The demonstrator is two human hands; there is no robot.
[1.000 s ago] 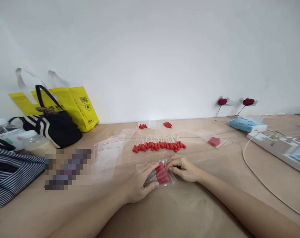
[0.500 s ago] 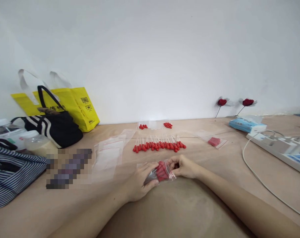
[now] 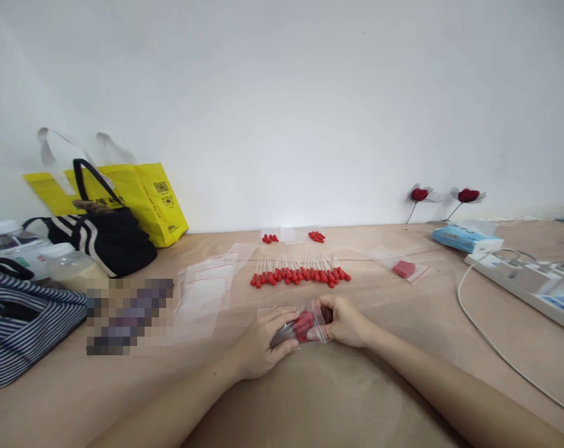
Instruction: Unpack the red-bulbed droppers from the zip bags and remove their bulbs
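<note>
A clear zip bag (image 3: pixel 304 326) with red pieces inside lies low at the front middle of the table. My left hand (image 3: pixel 267 341) is closed around its left end, where something dark grey shows through the plastic. With thumb and fingers, my right hand (image 3: pixel 346 322) pinches the right end of the bag by its red-lined zip edge; some fingertips are hidden behind the plastic. Just beyond my hands is a row of red-tipped pale sticks (image 3: pixel 300 275).
Flat clear zip bags (image 3: pixel 206 287) lie at left. Another zip bag with red pieces (image 3: pixel 404 269) is at right. Two small red piles (image 3: pixel 317 236) sit by the wall. A tissue pack (image 3: pixel 466 238), power strip (image 3: pixel 559 302) and cable are right; bags (image 3: pixel 123 242) and bottles (image 3: pixel 74 267) left.
My right hand has shifted slightly left and now grips farther onto the bag, its thumb over the red part. My left hand has hardly moved.
</note>
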